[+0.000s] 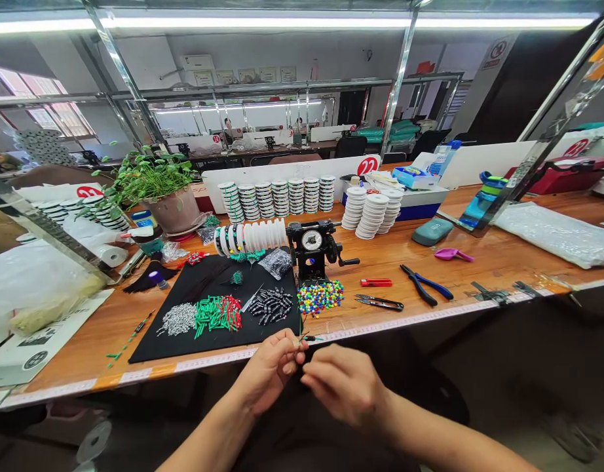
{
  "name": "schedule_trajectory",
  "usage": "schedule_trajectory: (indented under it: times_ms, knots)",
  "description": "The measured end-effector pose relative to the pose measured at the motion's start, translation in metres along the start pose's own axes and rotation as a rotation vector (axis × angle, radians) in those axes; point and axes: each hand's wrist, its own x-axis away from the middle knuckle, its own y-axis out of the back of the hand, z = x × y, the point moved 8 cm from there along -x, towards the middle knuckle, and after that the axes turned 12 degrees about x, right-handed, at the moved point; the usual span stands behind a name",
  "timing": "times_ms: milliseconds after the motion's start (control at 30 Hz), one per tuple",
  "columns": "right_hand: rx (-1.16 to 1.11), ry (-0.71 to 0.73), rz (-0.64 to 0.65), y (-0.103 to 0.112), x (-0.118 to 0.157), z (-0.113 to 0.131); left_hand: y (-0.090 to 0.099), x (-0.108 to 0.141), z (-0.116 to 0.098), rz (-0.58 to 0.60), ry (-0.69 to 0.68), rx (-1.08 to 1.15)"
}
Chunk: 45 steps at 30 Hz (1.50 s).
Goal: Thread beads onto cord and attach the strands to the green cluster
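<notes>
Two bare hands [306, 380] work together just off the front edge of the table [80, 341], close to the middle of its length. The left hand [267, 370] is closed in a fine pinch, thumb and fingertips gripping a short length of thin line [302, 335] that carries small green and dark pieces [309, 338]. The right hand [346, 387] sits just beside it with its fingers curled in toward that line, but whether they grasp it or only touch it cannot be told.

The line and its tiny pieces are held up over the table's front edge, their fine detail too small to read. Behind the hands, a black mat [282, 334] holds loose heaps of green-and-red tubes [218, 314], silver pieces [178, 319] and black sleeves [270, 305]. A pile of multicoloured beads [320, 296] lies just right of the mat, below a hand-cranked winder with a dial [312, 246]. Further right along the front edge lie small scissors [378, 302] and blue-handled pliers [426, 284].
</notes>
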Motion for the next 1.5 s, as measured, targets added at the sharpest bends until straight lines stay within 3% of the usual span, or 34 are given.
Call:
schedule_trajectory:
  times_ms: [67,167,233,333,433,567,667,767,933,1133,1200,1300,1400,1500]
  knots:
    - [-0.112,-0.218,0.010,-0.001,-0.006,-0.030,-0.001,-0.001,-0.004,0.008,-0.004,-0.072]
    - [-0.269,-0.460,0.246,-0.025,-0.009,-0.063,-0.004,-0.004,-0.010,0.040,-0.039,-0.222]
    - [-0.401,-0.507,0.399,-0.041,-0.007,-0.070,-0.004,-0.007,-0.017,0.053,-0.097,-0.346]
    - [-0.347,-0.422,0.443,-0.043,-0.007,-0.068,-0.003,-0.006,-0.030,0.048,-0.251,-0.558]
    - [-0.142,-0.244,0.398,-0.032,-0.009,-0.059,-0.004,0.001,-0.046,0.004,-0.441,-0.836]
    - [-0.152,-0.091,0.309,-0.023,-0.019,-0.050,-0.021,0.014,-0.054,0.025,-0.649,-1.174]
    - [-0.251,-0.136,0.318,-0.035,-0.028,-0.059,-0.033,0.022,-0.055,0.086,-0.791,-1.286]
    - [-0.310,-0.242,0.365,-0.054,-0.033,-0.073,-0.035,0.024,-0.052,0.131,-0.850,-1.400]
    - [-0.377,-0.327,0.339,-0.069,-0.035,-0.086,-0.034,0.021,-0.048,0.251,-0.857,-1.515]
    - [-0.407,-0.392,0.288,-0.077,-0.038,-0.092,-0.039,0.015,-0.046,0.280,-0.818,-1.529]
    - [-0.384,-0.413,0.248,-0.072,-0.039,-0.092,-0.042,0.015,-0.048,0.260,-0.799,-1.551]
    - [-0.299,-0.492,0.114,-0.052,-0.032,-0.088,-0.039,0.014,-0.063,0.138,-0.775,-1.454]
    - [-0.250,-0.547,0.045,-0.034,-0.015,-0.073,-0.021,0.004,-0.067,0.057,-0.521,-1.211]
    - [-0.294,-0.559,0.152,-0.035,0.003,-0.054,-0.003,-0.006,-0.055,0.065,-0.204,-0.871]
